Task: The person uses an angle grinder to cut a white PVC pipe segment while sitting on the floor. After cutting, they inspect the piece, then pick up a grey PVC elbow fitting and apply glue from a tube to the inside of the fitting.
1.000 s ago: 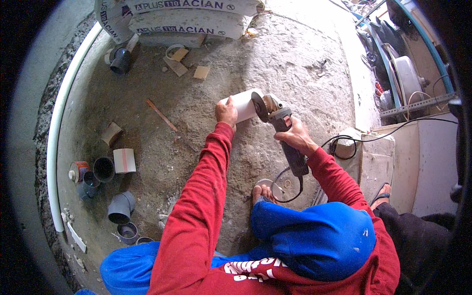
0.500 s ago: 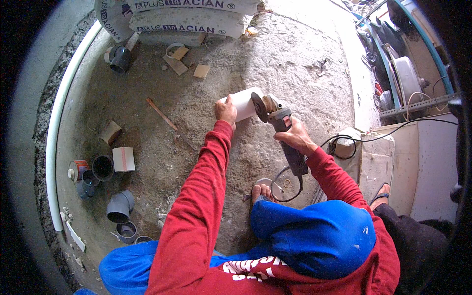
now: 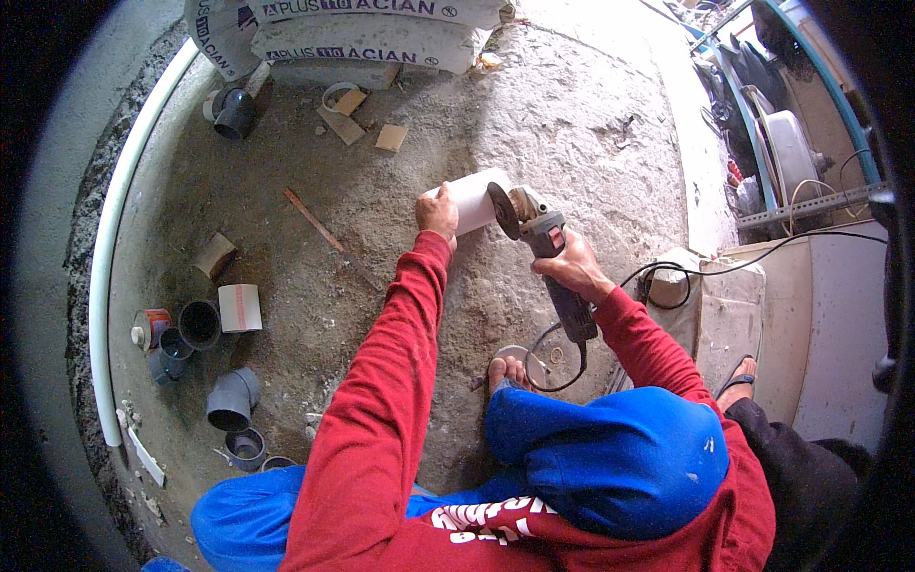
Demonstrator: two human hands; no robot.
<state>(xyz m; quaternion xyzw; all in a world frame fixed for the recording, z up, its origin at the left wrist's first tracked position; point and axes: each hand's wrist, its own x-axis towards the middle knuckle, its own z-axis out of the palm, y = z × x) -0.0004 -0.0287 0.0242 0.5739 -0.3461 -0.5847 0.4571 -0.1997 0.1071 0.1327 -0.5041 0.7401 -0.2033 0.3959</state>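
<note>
Slip hazard: The white pipe (image 3: 474, 200) could be rolled or kicked aside if the disc (image 3: 502, 211) were to bind, since no clamp is seen and the pipe is steadied by the left hand (image 3: 437, 212).
Hand hazard: Bare fingers could be cut if the angle grinder (image 3: 572, 307) were to jump along the pipe.
Cord hazard: The cord (image 3: 584, 360), looped beside the bare foot (image 3: 507, 369), could be snagged if the leg were shifted.
Left fingers: Closed on the pipe's left end.
Right fingers: Clamped around the grinder body by the right hand (image 3: 577, 265).
Disc contact: Set at the pipe's right end; whether it is touching or spinning cannot be told.
Pipe location: Near the middle of the rough floor (image 3: 572, 114), well apart from its left edge.
Pipe appearance: Short, smooth, white, cylindrical; tilted slightly upward to the right in view.
</note>
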